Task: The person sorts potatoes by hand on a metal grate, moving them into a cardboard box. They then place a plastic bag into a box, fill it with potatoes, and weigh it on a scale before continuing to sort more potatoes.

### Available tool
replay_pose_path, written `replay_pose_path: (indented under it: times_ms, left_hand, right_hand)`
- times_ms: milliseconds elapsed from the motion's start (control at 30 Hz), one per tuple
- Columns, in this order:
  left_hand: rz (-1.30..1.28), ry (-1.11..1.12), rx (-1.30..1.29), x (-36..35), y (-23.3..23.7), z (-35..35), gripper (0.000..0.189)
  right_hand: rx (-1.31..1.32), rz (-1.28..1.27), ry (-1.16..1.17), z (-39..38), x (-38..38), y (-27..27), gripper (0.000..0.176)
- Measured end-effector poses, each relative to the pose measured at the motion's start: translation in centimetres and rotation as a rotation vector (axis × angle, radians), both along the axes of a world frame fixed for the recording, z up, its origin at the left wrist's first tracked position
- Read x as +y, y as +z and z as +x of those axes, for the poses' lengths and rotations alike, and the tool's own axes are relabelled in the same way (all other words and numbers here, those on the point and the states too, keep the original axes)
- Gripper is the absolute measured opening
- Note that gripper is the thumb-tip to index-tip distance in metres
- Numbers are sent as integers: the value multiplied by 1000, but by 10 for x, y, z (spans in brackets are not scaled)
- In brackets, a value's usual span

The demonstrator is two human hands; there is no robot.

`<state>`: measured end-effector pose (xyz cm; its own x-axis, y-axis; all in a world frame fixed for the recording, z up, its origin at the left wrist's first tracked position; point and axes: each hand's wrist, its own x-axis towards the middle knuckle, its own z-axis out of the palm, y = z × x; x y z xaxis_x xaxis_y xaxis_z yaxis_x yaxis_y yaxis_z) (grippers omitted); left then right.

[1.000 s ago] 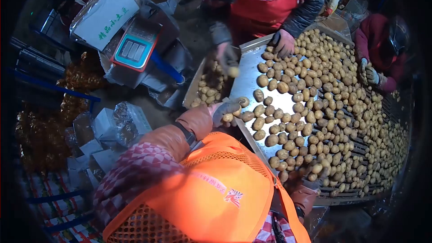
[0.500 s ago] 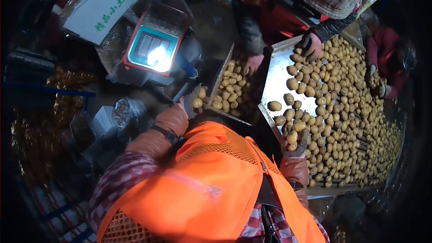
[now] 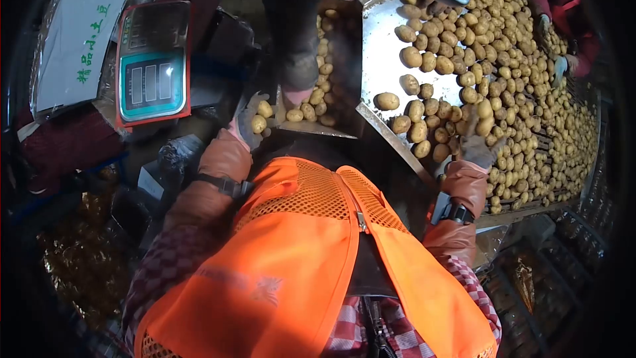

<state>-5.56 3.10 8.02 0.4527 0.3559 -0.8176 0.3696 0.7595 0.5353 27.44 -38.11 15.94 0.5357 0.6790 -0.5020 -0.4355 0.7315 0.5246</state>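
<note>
My left hand [image 3: 246,126], in a thin glove, is closed around a couple of potatoes [image 3: 264,109] beside the near left corner of the potato box [image 3: 331,131]. Over the near part of the metal sorting table [image 3: 379,40], my gloved right hand [image 3: 477,150] has its fingers spread among the loose potatoes [image 3: 523,132]. One potato [image 3: 485,126] lies right at those fingertips. Both my forearms wear brown sleeve covers.
Across from me, a co-worker's arm [image 3: 291,26] reaches into the box. Another person's gloved hands [image 3: 560,69] handle potatoes at the table's far right. A scale [image 3: 154,63] and a white carton [image 3: 79,46] with green writing stand on the left.
My right hand has moved right and farther over the table; the potatoes it held are out of it and its fingers are spread. My left hand still holds potatoes. The view has shifted.
</note>
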Motion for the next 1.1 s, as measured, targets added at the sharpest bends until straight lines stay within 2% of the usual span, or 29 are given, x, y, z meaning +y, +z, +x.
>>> replay_pose_path:
  times_ms: [100,167,233,300,333,367,400,433,467,533,567,600,667,700,733,767,800,867,900,933,1000,1033,1067,1100]
  left_hand:
    - [-109,110,10,-9,-9,-1,46]
    - [-49,94,20,-16,-12,0,46]
    - [15,84,31,-28,-6,-3,47]
    - [950,-595,6,-46,14,-8,46]
    - [956,-589,11,-50,21,-2,46]
    - [568,-447,-77,-55,28,7,48]
    - [180,-294,-161,-62,37,17,50]
    - [-109,-168,-105,-70,61,36,56]
    - [-104,-158,-103,-85,56,42,56]
    - [-156,-290,-312,-110,43,48,54]
    - [-264,-330,-323,-113,44,52,54]
    - [-376,-368,-333,-116,52,56,54]
    - [-311,-368,-286,-114,51,56,49]
    - [-263,-328,-142,-103,38,49,46]
    - [-215,-289,2,-98,25,43,43]
    - [38,-272,166,-105,19,44,36]
    - [28,-266,165,-109,11,47,36]
    - [300,-465,334,-112,-9,53,34]
    - [683,-528,173,-122,-67,42,29]
    - [972,-734,92,-124,-73,55,38]
    - [1264,-1080,231,-129,-85,98,51]
    - [1255,-1074,221,-125,-87,121,51]
    - [1122,-1299,376,-118,-84,146,45]
    - [975,-1517,528,-110,-89,163,41]
  right_hand:
    - [-275,-576,67,-3,1,-8,61]
    - [-474,-958,124,-5,5,-10,53]
    - [-678,-809,340,-32,20,-24,53]
    - [-703,-802,753,-51,40,-28,54]
    - [-781,-652,883,-60,49,-33,58]
    - [-854,-496,1011,-69,58,-40,63]
    - [-876,-389,1165,-76,69,-45,75]
    - [-894,-297,1235,-85,77,-51,86]
    - [-898,-287,1242,-93,87,-50,86]
    - [-906,-279,1337,-107,108,-38,87]
    - [-840,-274,1320,-110,121,-27,79]
    - [-835,-270,1332,-114,121,-35,79]
    - [-765,-118,1255,-125,117,-63,73]
    - [-639,-158,1316,-125,114,-70,55]
    - [-632,-157,1329,-124,109,-76,55]
    - [-633,-298,1402,-123,107,-74,49]
    - [-632,-445,1470,-123,106,-74,43]
    - [-599,-453,1461,-123,106,-79,40]
    - [-667,-526,1472,-123,107,-80,40]
    - [-734,-599,1482,-125,107,-80,40]
    - [-766,-692,1490,-128,113,-75,38]
    - [-726,-710,1441,-130,114,-78,37]
    - [-685,-729,1390,-131,113,-82,35]
    - [-629,-540,1310,-127,108,-91,43]
